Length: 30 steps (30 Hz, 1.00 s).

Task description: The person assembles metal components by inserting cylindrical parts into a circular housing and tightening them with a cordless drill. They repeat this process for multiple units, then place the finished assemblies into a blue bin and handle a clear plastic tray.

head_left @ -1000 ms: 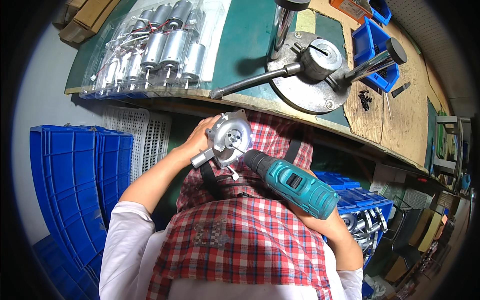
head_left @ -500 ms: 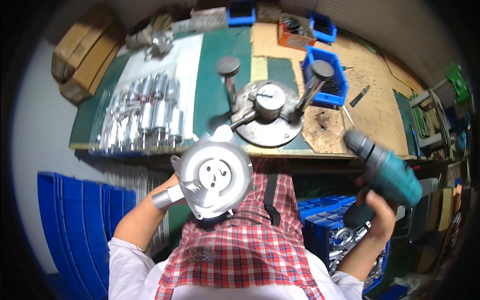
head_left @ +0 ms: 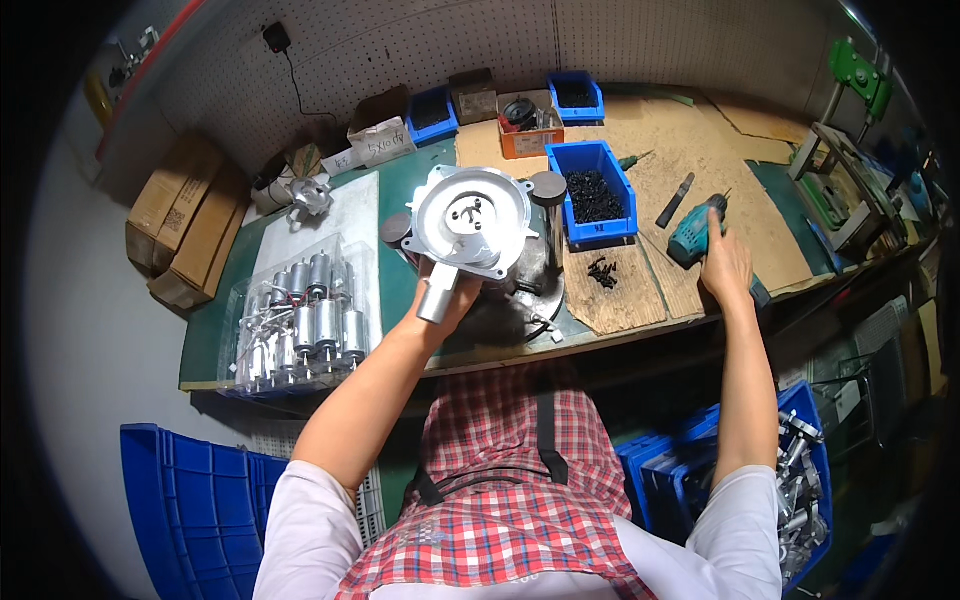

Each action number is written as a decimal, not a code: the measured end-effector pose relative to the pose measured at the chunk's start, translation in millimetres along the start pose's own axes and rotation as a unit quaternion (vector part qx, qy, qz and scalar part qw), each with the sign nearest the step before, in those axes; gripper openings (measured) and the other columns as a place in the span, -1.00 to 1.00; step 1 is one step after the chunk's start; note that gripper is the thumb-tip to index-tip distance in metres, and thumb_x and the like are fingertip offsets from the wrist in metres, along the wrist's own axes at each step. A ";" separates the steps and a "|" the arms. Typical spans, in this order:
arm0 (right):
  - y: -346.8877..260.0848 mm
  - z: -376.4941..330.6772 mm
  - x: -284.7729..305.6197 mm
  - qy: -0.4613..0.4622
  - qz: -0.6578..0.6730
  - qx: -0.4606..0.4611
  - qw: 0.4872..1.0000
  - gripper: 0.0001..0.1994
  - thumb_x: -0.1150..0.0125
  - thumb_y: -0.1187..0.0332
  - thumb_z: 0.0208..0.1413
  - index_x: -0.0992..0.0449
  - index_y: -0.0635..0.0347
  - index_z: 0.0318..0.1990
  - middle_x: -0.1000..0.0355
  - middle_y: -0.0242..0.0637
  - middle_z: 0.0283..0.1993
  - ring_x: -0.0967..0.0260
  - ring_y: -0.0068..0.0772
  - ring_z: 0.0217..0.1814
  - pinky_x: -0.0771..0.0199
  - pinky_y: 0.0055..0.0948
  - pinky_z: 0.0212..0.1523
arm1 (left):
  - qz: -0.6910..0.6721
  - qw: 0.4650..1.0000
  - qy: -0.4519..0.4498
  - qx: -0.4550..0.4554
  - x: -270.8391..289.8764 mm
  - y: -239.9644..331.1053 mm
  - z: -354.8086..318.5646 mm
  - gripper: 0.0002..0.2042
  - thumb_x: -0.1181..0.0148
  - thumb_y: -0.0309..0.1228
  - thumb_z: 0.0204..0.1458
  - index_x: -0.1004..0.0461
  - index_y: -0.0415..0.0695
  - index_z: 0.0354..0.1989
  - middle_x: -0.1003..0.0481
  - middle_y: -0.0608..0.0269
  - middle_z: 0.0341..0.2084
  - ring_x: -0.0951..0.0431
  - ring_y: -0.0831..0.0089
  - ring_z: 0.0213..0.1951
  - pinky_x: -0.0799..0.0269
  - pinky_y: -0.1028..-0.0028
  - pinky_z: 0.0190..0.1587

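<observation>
Metal housing (head_left: 472,225), twelve o'clock: left hand (head_left: 463,298) gripping, partly hidden. Teal drill (head_left: 688,242), two o'clock: right hand (head_left: 729,266) atop; grip obscured, cannot tell.

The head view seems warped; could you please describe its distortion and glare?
Head view: the bench's front edge bows and the corners fall to black; head view again: glare whitens parts of the silver housing in the left hand.

Drill (head_left: 690,238) and metal housing (head_left: 470,240) both moved from over lap (head_left: 490,420) to over workbench (head_left: 215,320).
</observation>
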State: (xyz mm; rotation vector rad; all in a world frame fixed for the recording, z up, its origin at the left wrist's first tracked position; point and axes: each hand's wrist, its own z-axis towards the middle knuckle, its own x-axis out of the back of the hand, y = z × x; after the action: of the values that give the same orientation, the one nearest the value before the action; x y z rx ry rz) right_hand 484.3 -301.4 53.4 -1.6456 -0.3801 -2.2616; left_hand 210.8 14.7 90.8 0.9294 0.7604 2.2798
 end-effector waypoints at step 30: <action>-241.6 -184.3 97.5 -0.160 0.492 0.402 0.755 -0.85 -0.06 0.46 0.12 -0.51 0.26 -0.20 -0.44 -0.04 -0.18 -0.46 0.10 -0.21 -0.49 -0.10 -0.22 | -0.108 0.974 -0.052 0.194 -2.9 -24.2 0.2 -0.45 -0.41 -0.40 -0.04 -0.35 -0.22 0.14 -0.49 0.13 0.01 -0.47 0.32 0.05 -0.36 0.40 0.12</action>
State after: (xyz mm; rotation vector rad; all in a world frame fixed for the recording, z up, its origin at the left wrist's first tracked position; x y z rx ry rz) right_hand 198.5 -162.5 84.0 -1.2443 -0.3553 -0.8265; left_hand 219.4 29.4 73.3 1.0709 1.2249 1.9123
